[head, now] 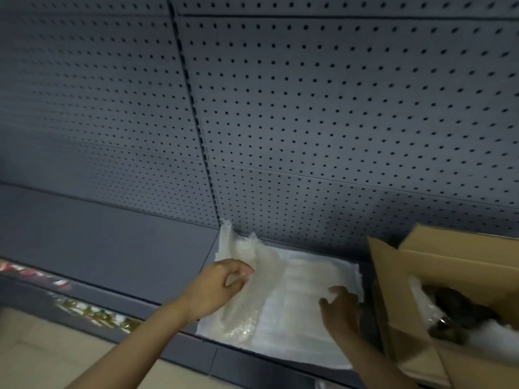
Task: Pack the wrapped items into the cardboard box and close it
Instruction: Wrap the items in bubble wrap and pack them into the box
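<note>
The left hand (217, 287) has its fingers (241, 269) curled in, thumb and fingertips pinched on the edge of a sheet of bubble wrap (247, 279) that lies on the dark shelf (112, 248) and rises crumpled against the pegboard back panel (309, 108). The right hand (341, 310) is spread loosely, fingers (338, 292) a little bent and apart, resting on a white foam sheet (309, 279) beside the bubble wrap; it grips nothing that can be seen, though its palm side is hidden. The cardboard box (407, 304) stands just right of the foam sheet, flaps up and open, its right part cut off by the frame edge. Inside it lie wrapped items (452, 307), dark shapes under clear and white wrapping, too dim and blurred to identify. The shelf's front edge carries a strip of labels (92, 313), smeared and unreadable. Pale floor (36, 355) shows at lower left.
</note>
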Available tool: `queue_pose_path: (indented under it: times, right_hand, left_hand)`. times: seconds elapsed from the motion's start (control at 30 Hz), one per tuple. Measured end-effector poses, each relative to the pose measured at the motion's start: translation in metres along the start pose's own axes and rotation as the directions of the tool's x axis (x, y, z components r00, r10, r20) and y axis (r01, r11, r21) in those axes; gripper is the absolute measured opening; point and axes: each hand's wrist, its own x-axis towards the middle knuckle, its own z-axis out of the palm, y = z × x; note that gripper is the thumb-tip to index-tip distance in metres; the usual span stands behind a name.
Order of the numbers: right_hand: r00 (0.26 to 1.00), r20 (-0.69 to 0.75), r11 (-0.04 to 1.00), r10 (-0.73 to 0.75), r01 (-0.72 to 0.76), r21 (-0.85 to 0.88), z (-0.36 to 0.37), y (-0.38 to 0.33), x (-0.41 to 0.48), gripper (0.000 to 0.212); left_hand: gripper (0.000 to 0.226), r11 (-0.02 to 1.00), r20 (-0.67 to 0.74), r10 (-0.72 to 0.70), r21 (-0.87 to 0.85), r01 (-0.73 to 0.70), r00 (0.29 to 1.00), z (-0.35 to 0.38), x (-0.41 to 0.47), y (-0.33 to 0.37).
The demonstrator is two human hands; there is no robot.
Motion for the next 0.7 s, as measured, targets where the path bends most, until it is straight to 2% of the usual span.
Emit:
queue_pose_path:
  times: [0.1, 0.23, 0.3, 0.37, 0.43, 0.47, 0.53, 0.57, 0.63, 0.7]
  right_hand:
    - [0.973, 0.006, 0.969, 0.231, -0.229, -0.094, 0.006, 0.003, 0.025, 0.064]
    - [0.878, 0.091, 0.883, 0.469, -0.468, -0.029, 0.016, 0.006, 0.046, 0.093]
    - [0.843, 0.179, 0.851, 0.507, -0.523, 0.047, 0.021, 0.007, 0.047, 0.092]
    - [0.828, 0.256, 0.831, 0.499, -0.541, 0.129, 0.021, 0.002, 0.041, 0.074]
    - [0.864, 0.249, 0.857, 0.438, -0.485, 0.176, 0.014, -0.007, 0.03, 0.06]
    - [0.903, 0.222, 0.896, 0.368, -0.408, 0.173, 0.008, -0.015, 0.02, 0.054]
    - [0.983, 0.115, 0.972, 0.143, -0.161, 0.17, -0.01, -0.034, 0.001, 0.044]
    - [0.997, 0.07, 0.981, 0.019, -0.032, 0.19, -0.019, -0.045, -0.01, 0.04]
    - [0.983, 0.014, 0.947, -0.182, 0.172, 0.271, -0.046, -0.066, -0.032, 0.04]
    - [0.955, 0.028, 0.878, -0.296, 0.26, 0.402, -0.077, -0.088, -0.051, 0.039]
  left_hand:
    - [0.024, 0.999, 0.004, -0.019, -0.04, 0.019, 1.0, -0.006, -0.01, -0.015]
    - [0.024, 0.992, 0.035, -0.08, -0.097, 0.083, 0.996, -0.006, -0.022, -0.032]
    - [0.024, 0.992, 0.077, -0.089, -0.081, 0.095, 0.993, -0.007, -0.025, -0.037]
    - [0.025, 0.993, 0.096, -0.09, -0.073, 0.097, 0.991, -0.008, -0.025, -0.04]
    - [0.028, 0.991, 0.1, -0.095, -0.087, 0.103, 0.99, -0.008, -0.023, -0.037]
    - [0.03, 0.99, 0.101, -0.09, -0.098, 0.1, 0.991, -0.008, -0.021, -0.035]
    - [0.031, 0.988, 0.097, -0.06, -0.136, 0.073, 0.993, -0.01, -0.015, -0.027]
    - [0.031, 0.986, 0.083, -0.052, -0.157, 0.064, 0.995, -0.01, -0.011, -0.025]
    - [0.026, 0.979, 0.036, -0.03, -0.201, 0.037, 0.999, -0.013, 0.0, -0.016]
    - [0.03, 0.97, -0.021, -0.023, -0.241, 0.017, 1.0, -0.019, 0.01, -0.005]
